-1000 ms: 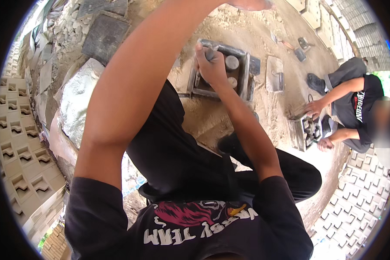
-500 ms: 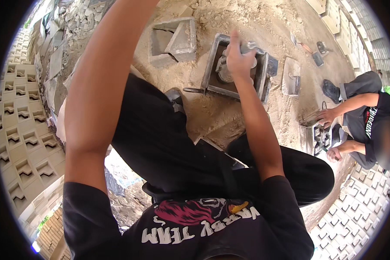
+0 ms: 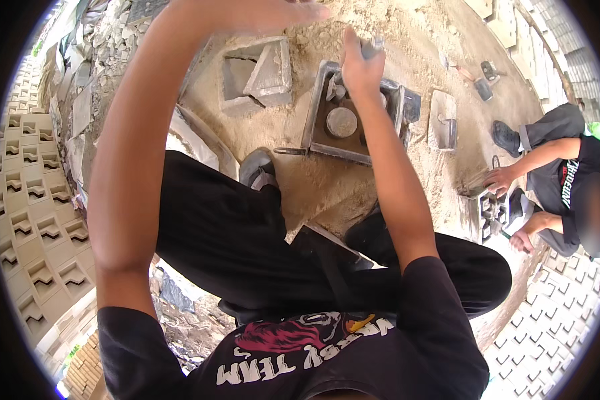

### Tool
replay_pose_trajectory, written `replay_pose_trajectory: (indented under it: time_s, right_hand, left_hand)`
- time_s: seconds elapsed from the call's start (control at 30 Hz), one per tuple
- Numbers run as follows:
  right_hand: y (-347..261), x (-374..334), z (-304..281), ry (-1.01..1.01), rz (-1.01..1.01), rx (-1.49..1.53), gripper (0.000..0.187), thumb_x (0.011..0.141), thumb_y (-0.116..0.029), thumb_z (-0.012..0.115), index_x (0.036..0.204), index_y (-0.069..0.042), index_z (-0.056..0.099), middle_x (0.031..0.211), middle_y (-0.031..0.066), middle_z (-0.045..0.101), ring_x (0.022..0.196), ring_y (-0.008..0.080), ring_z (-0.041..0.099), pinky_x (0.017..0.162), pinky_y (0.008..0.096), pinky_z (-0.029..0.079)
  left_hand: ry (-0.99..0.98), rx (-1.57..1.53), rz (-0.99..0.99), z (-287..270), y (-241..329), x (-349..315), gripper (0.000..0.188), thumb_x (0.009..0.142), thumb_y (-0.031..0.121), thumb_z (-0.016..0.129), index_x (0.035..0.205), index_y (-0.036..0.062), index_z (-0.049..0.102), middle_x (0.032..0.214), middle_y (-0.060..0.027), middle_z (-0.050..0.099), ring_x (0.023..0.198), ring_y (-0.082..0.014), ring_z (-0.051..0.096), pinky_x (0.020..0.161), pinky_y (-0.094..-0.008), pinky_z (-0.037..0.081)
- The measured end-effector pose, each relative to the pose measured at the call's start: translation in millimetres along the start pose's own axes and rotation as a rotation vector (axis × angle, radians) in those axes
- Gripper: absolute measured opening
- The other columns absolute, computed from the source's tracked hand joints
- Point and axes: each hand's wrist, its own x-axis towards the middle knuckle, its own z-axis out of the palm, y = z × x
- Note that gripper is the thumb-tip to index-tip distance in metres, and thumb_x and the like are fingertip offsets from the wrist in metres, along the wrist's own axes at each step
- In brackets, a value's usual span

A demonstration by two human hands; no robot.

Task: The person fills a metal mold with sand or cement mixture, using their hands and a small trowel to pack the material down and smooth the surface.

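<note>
A dark square mould (image 3: 318,107) lies on the sandy ground in front of me, with a handle sticking out on its left. Inside it are a round grey disc (image 3: 342,123) and a grey lump (image 3: 337,88). My right hand (image 3: 365,67) is above the mould's far side, thumb raised and fingers curled round a small greyish, shiny thing (image 3: 377,43) that is too blurred to name. Up at the picture's top edge my left hand (image 3: 287,15) is partly cut off and smeared, its visible fingers stretched to the right, with nothing seen in them.
Left of the mould is a cracked square concrete block (image 3: 257,79). To its right lie a flat float (image 3: 443,120) and a brush-like tool (image 3: 475,81). A co-worker (image 3: 560,173) crouches at the right over another mould (image 3: 488,213). Pale blocks (image 3: 40,200) are stacked at the left.
My right hand has lifted away from the mould's middle toward its far edge, uncovering the round disc. My left hand has come into view at the top. The view has shifted slightly.
</note>
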Motion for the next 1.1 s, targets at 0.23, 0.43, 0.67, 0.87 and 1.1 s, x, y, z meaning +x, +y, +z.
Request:
replay_pose_trajectory:
  time_s: [0.23, 0.43, 0.67, 0.87, 1.1]
  right_hand:
    - [-2.2, 41.6, 1.5, -0.014, -0.015, -0.118, 0.059, 0.093, -0.051, 0.059, 0.056, -0.006, 0.052, 0.052, 0.0000, 0.049, 0.050, 0.0113, 0.046, 0.048, 0.0343, 0.037]
    - [25.2, 52.9, -10.4, -0.124, -0.157, -0.131, 0.058, 0.096, -0.054, 0.052, 0.064, -0.006, 0.055, 0.063, 0.0026, 0.056, 0.060, 0.0101, 0.051, 0.055, 0.0282, 0.040]
    - [-5.5, 46.5, -13.3, -0.150, -0.088, -0.010, 0.053, 0.099, -0.043, 0.054, 0.058, -0.010, 0.052, 0.050, -0.0013, 0.047, 0.043, 0.0079, 0.042, 0.042, 0.0262, 0.034]
    - [24.1, 28.5, -18.1, -0.008, -0.285, -0.163, 0.052, 0.099, -0.036, 0.055, 0.055, -0.011, 0.044, 0.047, -0.0051, 0.040, 0.043, 0.0049, 0.038, 0.042, 0.0255, 0.030]
    - [25.9, 24.6, -18.2, -0.033, -0.228, -0.047, 0.053, 0.093, -0.041, 0.064, 0.054, -0.009, 0.048, 0.047, -0.0053, 0.042, 0.041, 0.0067, 0.040, 0.040, 0.0296, 0.039]
  left_hand:
    - [-0.073, -0.021, 0.071, -0.3, 0.1, 2.8, 0.048, 0.095, 0.046, 0.048, 0.118, 0.0046, 0.060, 0.107, -0.0229, 0.065, 0.100, -0.0360, 0.063, 0.088, -0.0448, 0.047]
    - [-0.044, -0.060, 0.061, -8.0, 14.7, -4.6, 0.054, 0.094, 0.052, 0.047, 0.121, 0.0072, 0.060, 0.112, -0.0202, 0.065, 0.104, -0.0343, 0.062, 0.091, -0.0436, 0.046]
    - [0.019, 0.070, -0.014, 7.6, 8.8, -0.1, 0.068, 0.092, 0.063, 0.048, 0.126, 0.0057, 0.059, 0.119, -0.0150, 0.064, 0.109, -0.0286, 0.061, 0.095, -0.0376, 0.046]
    - [0.001, -0.006, 0.015, 9.0, 9.2, 9.9, 0.068, 0.091, 0.062, 0.049, 0.126, 0.0050, 0.059, 0.119, -0.0158, 0.064, 0.110, -0.0292, 0.061, 0.095, -0.0378, 0.047]
    - [-0.005, 0.031, -0.008, 11.1, 10.7, 6.2, 0.068, 0.091, 0.063, 0.049, 0.128, 0.0056, 0.058, 0.120, -0.0161, 0.064, 0.111, -0.0288, 0.061, 0.095, -0.0382, 0.046]
